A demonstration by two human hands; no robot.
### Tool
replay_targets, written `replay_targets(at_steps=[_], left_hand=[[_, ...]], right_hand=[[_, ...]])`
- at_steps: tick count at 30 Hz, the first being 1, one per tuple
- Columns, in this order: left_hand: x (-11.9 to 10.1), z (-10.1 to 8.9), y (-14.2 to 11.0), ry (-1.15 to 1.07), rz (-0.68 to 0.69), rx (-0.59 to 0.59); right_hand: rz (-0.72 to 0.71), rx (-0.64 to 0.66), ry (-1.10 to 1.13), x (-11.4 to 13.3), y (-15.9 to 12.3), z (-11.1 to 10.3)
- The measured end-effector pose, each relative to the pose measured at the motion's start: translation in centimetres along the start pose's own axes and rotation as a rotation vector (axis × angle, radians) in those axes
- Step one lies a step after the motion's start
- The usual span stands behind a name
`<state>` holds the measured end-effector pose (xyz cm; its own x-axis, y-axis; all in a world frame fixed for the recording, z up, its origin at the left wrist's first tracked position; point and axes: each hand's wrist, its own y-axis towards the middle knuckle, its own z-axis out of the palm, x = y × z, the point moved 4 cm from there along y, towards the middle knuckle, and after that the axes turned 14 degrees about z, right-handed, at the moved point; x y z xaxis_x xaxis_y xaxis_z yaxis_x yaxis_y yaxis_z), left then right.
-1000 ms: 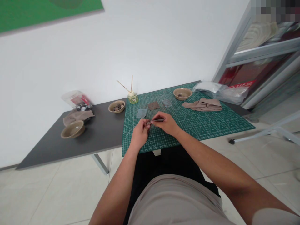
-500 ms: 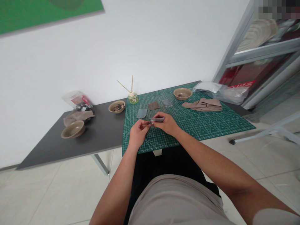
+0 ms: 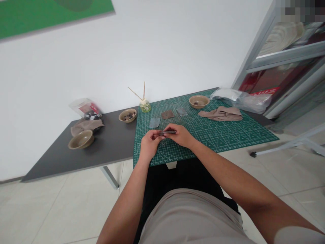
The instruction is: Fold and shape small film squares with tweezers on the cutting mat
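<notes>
My left hand (image 3: 150, 142) and my right hand (image 3: 179, 135) meet above the front part of the green cutting mat (image 3: 203, 128). In my right hand's pinch is a thin grey piece (image 3: 168, 132), seen edge-on, that looks like folded sandpaper. The fingers of my left hand are closed at its left end; a small thing between them is hidden. Just beyond the hands lie a pale blue-grey square (image 3: 154, 122), a brown square (image 3: 167, 114) and a grey square (image 3: 181, 111), which look like sandpaper sheets.
A bowl of dark and tan pieces (image 3: 127, 116) stands left of the mat by a reed diffuser (image 3: 145, 105). At the far left are another bowl (image 3: 81, 140), a cloth (image 3: 86, 126) and a clear bag (image 3: 86, 109). On the right are a bowl (image 3: 199, 101), a brown cloth (image 3: 220, 114) and a plastic bag (image 3: 241, 98).
The grey piece has turned from showing its pale face to nearly edge-on. My fingertips have drawn closer together around it; the rest of the table is as before.
</notes>
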<state>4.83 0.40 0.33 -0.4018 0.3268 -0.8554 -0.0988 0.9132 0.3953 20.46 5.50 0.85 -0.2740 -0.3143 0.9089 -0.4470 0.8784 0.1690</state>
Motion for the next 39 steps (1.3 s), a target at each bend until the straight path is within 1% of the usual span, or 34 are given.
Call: replay_targets(at_steps=[5,10,17,22,26,30,34,37,39], left_hand=[[0.24,0.10,0.00,0.030,-0.008,0.009],[0.06,0.20,-0.12,0.038,-0.022,0.014],[-0.06,-0.03,-0.02,0.041,-0.028,-0.020],[-0.37,0.09,-0.03,0.067,-0.025,-0.015],[-0.26,0.06,-0.11,0.118,0.001,-0.010],[0.19,0.06,-0.13,0.129,0.021,-0.001],[0.46,0.16,-0.14,0.100,0.024,0.011],[0.33,0.17,-0.12,0.095,0.019,0.012],[0.16,0.16,-0.09,0.093,0.011,0.013]], right_hand=[[0.018,0.021,-0.003,-0.35,0.17,0.15],[0.051,0.021,0.028,-0.10,-0.10,-0.04],[0.010,0.003,-0.063,-0.22,-0.03,0.14],[-0.005,-0.057,-0.065,-0.23,0.08,-0.01],[-0.030,-0.007,-0.064,-0.08,0.11,0.15],[0.014,0.024,-0.043,-0.35,0.14,0.16],[0.063,0.011,-0.037,-0.56,0.09,0.09],[0.069,-0.008,-0.042,-0.43,0.03,0.04],[0.062,0.002,-0.041,-0.31,0.00,0.07]])
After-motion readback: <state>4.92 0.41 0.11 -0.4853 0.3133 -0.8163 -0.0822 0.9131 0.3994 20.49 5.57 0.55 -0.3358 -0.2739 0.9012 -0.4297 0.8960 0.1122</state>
